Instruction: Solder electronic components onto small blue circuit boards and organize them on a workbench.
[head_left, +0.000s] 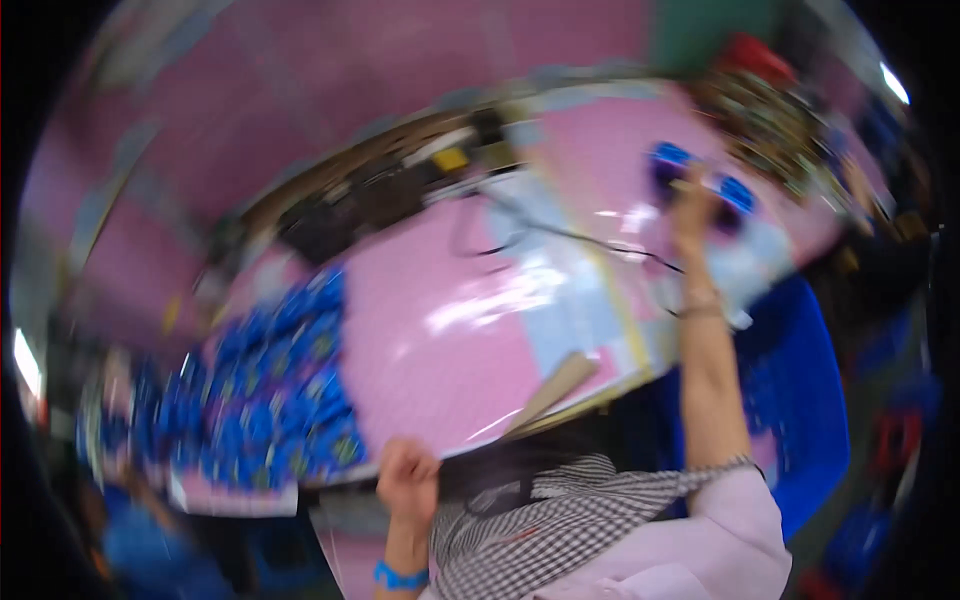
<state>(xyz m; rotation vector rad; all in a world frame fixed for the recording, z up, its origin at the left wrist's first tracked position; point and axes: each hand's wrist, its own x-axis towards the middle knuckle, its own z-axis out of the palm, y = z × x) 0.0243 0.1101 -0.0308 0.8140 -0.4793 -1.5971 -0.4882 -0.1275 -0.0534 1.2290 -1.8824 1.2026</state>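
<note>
Right hand point(692, 205) out at full stretch over the counter point(440, 340), right in among two blue pieces point(736, 194), one off its far left side, the other just to its right. It's touching them or nearly so; blur smears the fingers, and I can't tell whether they grip! Left hand point(408, 480) sits well back at the near edge, fingers curled into a loose fist, a blue band point(400, 577) on the wrist below. What's in the way? A dark cable point(600, 241) snakes in from the right hand's left, right up beside the forearm. Beyond that hand and to its right, a blurred brownish heap point(765, 125) crowds the corner, red thing point(758, 60) behind. Big blue bin point(815, 400) hugs the right forearm's outer side. Left of the left hand, blue packs point(290, 390) in rows; ahead and right of it, a brown strip point(555, 392) by the edge.
</note>
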